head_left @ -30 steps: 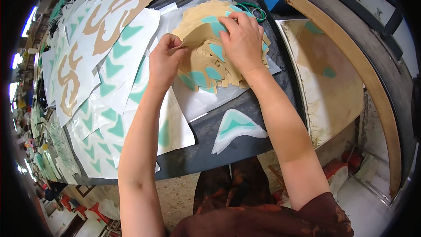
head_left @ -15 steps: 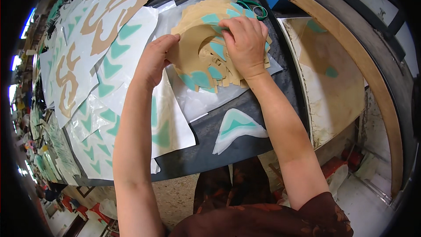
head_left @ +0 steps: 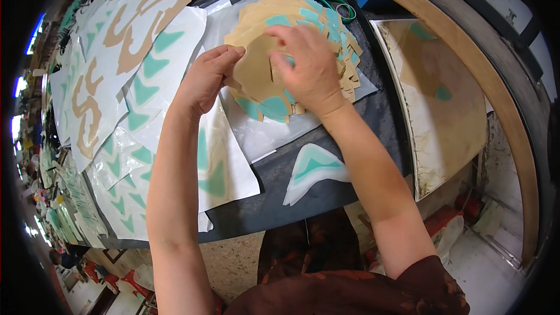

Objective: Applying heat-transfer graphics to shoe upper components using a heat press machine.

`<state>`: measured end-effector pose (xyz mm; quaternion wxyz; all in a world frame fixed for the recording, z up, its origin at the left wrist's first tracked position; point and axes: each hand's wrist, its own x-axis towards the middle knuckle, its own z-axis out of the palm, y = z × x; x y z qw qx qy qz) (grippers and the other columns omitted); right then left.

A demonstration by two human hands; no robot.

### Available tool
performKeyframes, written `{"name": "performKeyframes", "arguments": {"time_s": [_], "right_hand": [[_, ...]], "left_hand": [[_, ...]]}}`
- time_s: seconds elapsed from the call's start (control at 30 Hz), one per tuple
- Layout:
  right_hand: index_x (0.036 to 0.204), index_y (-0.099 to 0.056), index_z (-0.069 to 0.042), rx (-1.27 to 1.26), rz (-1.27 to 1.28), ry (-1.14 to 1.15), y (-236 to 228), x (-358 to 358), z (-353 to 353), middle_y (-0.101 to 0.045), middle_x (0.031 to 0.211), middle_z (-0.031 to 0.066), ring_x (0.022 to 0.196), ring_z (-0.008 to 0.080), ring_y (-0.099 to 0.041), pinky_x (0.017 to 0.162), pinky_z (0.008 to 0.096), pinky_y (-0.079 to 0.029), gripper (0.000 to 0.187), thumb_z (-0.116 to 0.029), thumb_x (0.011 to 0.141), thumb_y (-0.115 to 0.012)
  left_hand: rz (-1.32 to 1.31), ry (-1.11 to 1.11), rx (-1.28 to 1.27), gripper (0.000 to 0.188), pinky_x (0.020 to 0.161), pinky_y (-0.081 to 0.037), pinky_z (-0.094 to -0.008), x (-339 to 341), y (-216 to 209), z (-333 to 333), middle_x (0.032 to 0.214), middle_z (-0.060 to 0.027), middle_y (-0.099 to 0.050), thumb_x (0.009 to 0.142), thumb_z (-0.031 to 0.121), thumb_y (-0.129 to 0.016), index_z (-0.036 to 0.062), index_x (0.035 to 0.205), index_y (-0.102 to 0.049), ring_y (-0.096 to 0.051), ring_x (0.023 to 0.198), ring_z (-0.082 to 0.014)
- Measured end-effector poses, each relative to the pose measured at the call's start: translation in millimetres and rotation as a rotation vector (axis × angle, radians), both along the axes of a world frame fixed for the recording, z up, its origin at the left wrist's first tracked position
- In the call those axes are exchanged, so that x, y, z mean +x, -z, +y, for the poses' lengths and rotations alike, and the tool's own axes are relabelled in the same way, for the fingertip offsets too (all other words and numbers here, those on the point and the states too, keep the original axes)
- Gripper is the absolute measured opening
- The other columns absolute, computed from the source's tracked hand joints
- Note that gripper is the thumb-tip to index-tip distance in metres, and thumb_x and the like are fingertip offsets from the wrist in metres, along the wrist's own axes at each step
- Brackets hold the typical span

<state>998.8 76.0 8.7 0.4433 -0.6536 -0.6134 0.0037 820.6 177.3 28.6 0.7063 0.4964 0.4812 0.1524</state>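
A curved tan cut-out piece [head_left: 254,67] is raised over a fanned round pile of tan pieces with teal patches [head_left: 262,9]. My left hand [head_left: 208,76] pinches the left edge of that piece between thumb and fingers. Over its right side is my right hand [head_left: 312,70], slightly blurred, with thumb and forefinger spread and nothing visible between them. Part of the pile and the piece's right end are hidden beneath this hand. Under the pile lies a white plastic sheet [head_left: 280,140].
White sheets with teal and tan shapes [head_left: 154,67] cover the left side of the dark table. Green-handled scissors [head_left: 344,9] lie behind the pile. A V-shaped white-and-teal stack [head_left: 315,172] rests near the front edge. At right stand a stained pale board [head_left: 443,122] and a curved brown-edged machine part [head_left: 484,70].
My right hand has shifted left from the pile's far right, and its fingers have spread. The tan piece has turned slightly in my left hand, which barely moved.
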Motion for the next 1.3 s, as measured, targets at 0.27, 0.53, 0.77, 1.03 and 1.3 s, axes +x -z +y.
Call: {"name": "performKeyframes", "arguments": {"time_s": [0.27, 0.53, 0.77, 1.03, 1.3], "right_hand": [[0.118, -0.055, -0.010, -0.123, 0.440, -0.113, -4, -41, -10, -0.057, 0.108, 0.0106, 0.095, 0.0305, -0.061, 0.081, 0.0397, -0.052, 0.045, -0.024, 0.080, -0.076], [0.112, -0.058, -0.001, -0.209, 1.193, -0.137, 8, -23, -18, -0.060, 0.106, 0.0034, 0.091, 0.0095, -0.060, 0.081, 0.0232, -0.050, 0.023, -0.008, 0.091, -0.066], [0.108, -0.065, -0.005, -0.005, 2.035, -0.004, 7, -4, -25, -0.065, 0.105, 0.0043, 0.101, 0.0175, -0.061, 0.093, 0.0319, -0.050, 0.019, -0.011, 0.090, -0.066], [0.104, -0.064, -0.003, -0.045, 2.023, -0.025, -15, -23, -22, -0.063, 0.100, 0.0053, 0.096, 0.0151, -0.059, 0.087, 0.0279, -0.049, 0.018, -0.007, 0.087, -0.065], [0.103, -0.066, -0.002, 0.074, 2.095, -0.028, -8, -11, -27, -0.066, 0.103, 0.0059, 0.100, 0.0176, -0.061, 0.093, 0.0311, -0.048, 0.017, -0.008, 0.088, -0.065]], "left_hand": [[-0.193, 0.018, -0.117, 0.028, 0.083, -0.051, -0.0274, 12, -3, -13, 0.101, -0.0033, -0.066, 0.099, 0.027, -0.058, 0.0037, 0.113, -0.065, -0.062, 0.093, -0.0117], [-0.193, -0.019, -0.109, 0.030, 0.089, -0.051, -0.0306, 7, 0, -12, 0.102, -0.0025, -0.066, 0.099, 0.031, -0.059, 0.0053, 0.113, -0.064, -0.062, 0.093, -0.0119], [0.177, 0.103, 0.186, 0.026, 0.080, -0.050, -0.0320, -14, 13, 2, 0.098, -0.0040, -0.066, 0.096, 0.031, -0.061, 0.0054, 0.098, -0.065, -0.061, 0.086, -0.0143], [0.334, 0.205, 0.780, 0.029, 0.064, -0.049, -0.0361, 39, -30, -81, 0.080, -0.0128, -0.065, 0.086, 0.031, -0.070, 0.0031, 0.088, -0.064, -0.062, 0.068, -0.0239], [0.192, -0.086, 0.340, 0.020, 0.062, -0.046, -0.0276, -2, -10, -62, 0.072, -0.0038, -0.061, 0.083, 0.019, -0.062, 0.0003, 0.091, -0.065, -0.058, 0.067, -0.0117]]}}
